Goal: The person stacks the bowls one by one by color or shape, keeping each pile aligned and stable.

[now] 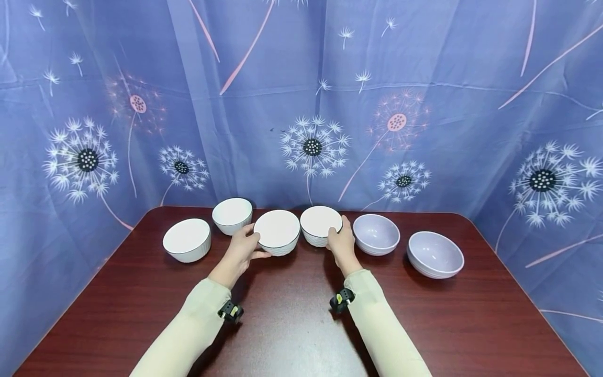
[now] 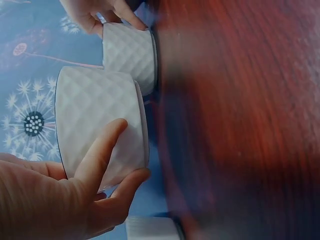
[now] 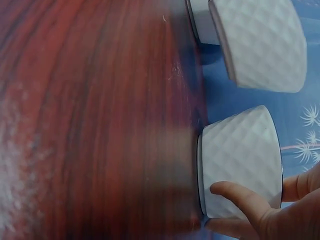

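My left hand grips a white bowl with a diamond-textured outside and a thin dark rim, thumb on its near wall. In the left wrist view this textured bowl is held off the table. My right hand holds a similar white bowl by its right side. The right wrist view shows that bowl with its base at the tabletop and the thumb against its diamond pattern. A gap separates the two bowls in that view. The far fingers of both hands are partly hidden behind the bowls.
On the left stand a ribbed white bowl and another white bowl. Two greyish-lilac bowls stand to the right, the outer bowl nearer me. The dark red wooden table backs onto a blue dandelion curtain.
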{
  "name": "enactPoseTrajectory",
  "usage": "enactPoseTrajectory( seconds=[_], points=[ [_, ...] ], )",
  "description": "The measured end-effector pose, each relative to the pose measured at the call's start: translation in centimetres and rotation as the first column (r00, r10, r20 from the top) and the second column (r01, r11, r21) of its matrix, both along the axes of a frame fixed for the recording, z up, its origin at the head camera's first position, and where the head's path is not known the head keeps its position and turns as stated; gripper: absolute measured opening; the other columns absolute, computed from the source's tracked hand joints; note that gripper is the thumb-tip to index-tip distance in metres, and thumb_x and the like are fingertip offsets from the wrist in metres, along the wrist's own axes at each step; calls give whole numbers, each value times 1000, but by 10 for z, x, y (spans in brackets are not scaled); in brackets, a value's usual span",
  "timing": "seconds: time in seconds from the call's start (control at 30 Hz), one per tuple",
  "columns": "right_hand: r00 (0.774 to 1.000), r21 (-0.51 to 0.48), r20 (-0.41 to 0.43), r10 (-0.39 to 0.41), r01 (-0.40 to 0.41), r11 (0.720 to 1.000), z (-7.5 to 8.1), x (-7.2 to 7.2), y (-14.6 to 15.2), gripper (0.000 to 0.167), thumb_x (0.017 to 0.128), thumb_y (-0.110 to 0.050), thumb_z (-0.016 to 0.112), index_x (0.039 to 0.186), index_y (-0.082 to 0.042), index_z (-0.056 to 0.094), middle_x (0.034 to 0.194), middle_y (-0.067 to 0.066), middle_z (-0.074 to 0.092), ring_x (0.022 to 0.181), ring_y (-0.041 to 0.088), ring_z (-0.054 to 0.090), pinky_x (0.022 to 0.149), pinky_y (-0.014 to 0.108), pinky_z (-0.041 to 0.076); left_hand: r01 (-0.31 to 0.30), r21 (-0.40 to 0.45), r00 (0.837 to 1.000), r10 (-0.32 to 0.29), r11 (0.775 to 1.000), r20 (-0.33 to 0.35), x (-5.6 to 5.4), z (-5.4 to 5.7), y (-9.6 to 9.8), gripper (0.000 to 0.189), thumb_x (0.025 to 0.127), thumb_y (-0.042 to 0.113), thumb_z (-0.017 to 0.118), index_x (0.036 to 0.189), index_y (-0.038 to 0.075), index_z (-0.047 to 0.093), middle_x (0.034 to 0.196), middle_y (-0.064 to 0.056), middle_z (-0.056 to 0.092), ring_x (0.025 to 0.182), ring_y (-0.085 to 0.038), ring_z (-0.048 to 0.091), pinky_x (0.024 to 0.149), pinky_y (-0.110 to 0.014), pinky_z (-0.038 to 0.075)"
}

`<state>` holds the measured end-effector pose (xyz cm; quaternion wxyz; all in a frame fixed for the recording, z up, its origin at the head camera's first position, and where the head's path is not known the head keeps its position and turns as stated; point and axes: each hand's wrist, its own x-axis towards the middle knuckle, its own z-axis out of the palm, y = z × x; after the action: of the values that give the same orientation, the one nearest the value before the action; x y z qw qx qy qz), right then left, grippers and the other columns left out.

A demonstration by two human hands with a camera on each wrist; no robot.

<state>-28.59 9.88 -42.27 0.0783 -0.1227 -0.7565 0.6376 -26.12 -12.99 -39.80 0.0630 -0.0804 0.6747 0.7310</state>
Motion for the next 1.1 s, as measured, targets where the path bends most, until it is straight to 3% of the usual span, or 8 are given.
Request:
enactPoseTrajectory(
  seconds=[0.3, 0.53, 0.67, 1.1],
  points=[
    [1000, -7, 12, 23, -23, 1000, 0, -1, 2, 62, 92, -4, 39, 151, -1, 21, 150, 28, 26, 106, 44, 56, 73, 41, 60, 57, -48, 998, -58, 997, -33, 15, 13, -9, 53, 95, -3, 33, 147, -6, 28, 133, -33, 44, 79, -19, 64, 75, -43, 59],
    [999, 1, 12, 36, -36, 999, -2, -4, 4, 62, 92, -5, 40, 152, -3, 21, 150, 28, 27, 103, 43, 58, 76, 41, 60, 89, -64, 996, -89, 994, -1, 31, 16, -16, 53, 96, -2, 35, 148, -3, 28, 131, -30, 41, 83, -20, 63, 77, -43, 59],
    [999, -8, 13, 41, -41, 999, -3, -4, 5, 63, 93, -5, 40, 152, -3, 20, 151, 28, 25, 107, 43, 56, 78, 43, 59, 114, -74, 993, -114, 991, -2, 38, 17, -19, 54, 94, -3, 34, 148, -4, 27, 133, -31, 41, 81, -20, 63, 72, -39, 60],
    [998, -22, 26, 58, -57, 998, -4, -3, 5, 63, 92, -5, 39, 152, -4, 19, 151, 27, 24, 108, 43, 56, 78, 41, 59, 149, -99, 989, -147, 984, 33, 58, 11, -29, 54, 93, -4, 36, 146, -2, 31, 131, -31, 43, 84, -22, 63, 72, -41, 60]
  ],
)
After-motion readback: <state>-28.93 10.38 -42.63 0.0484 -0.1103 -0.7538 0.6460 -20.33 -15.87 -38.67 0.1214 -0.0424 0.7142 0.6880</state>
